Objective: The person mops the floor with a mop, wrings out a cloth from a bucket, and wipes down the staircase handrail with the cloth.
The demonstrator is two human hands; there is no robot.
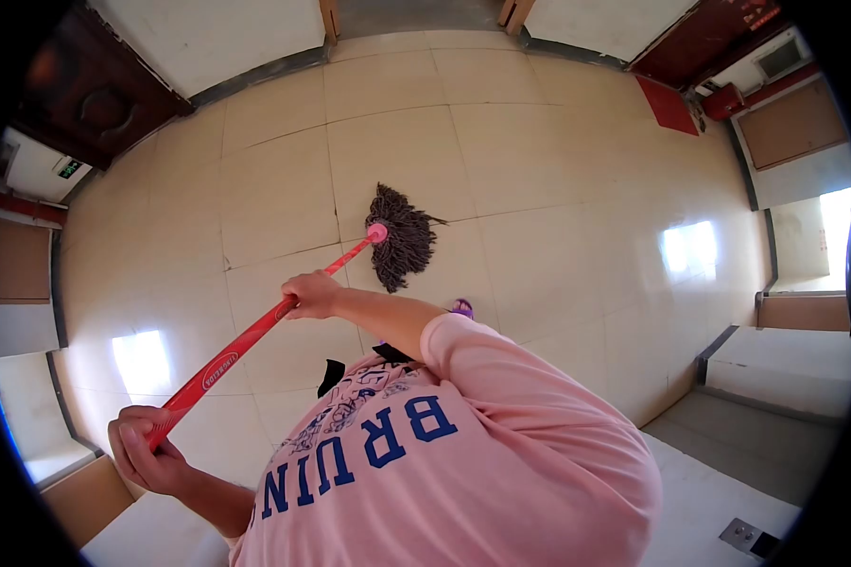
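A string mop with dark brown-grey strands [407,236] rests on the tiled floor in front of me. A pink socket [377,232] joins the strands to a red handle [232,354], which slants down from the lower left. Near the handle's top end, my left hand [148,449] is wrapped round it at the left of the view. My right hand [312,295] grips the same handle lower down, closer to the strands. The strands fan out mostly to the right of the socket.
Glossy beige tiles [388,142] cover the floor. A dark door [104,104] stands at the far left, with a red mat [668,104] by another door at the far right. A purple shoe [461,308] shows below me. Grey steps [738,449] lie at the right.
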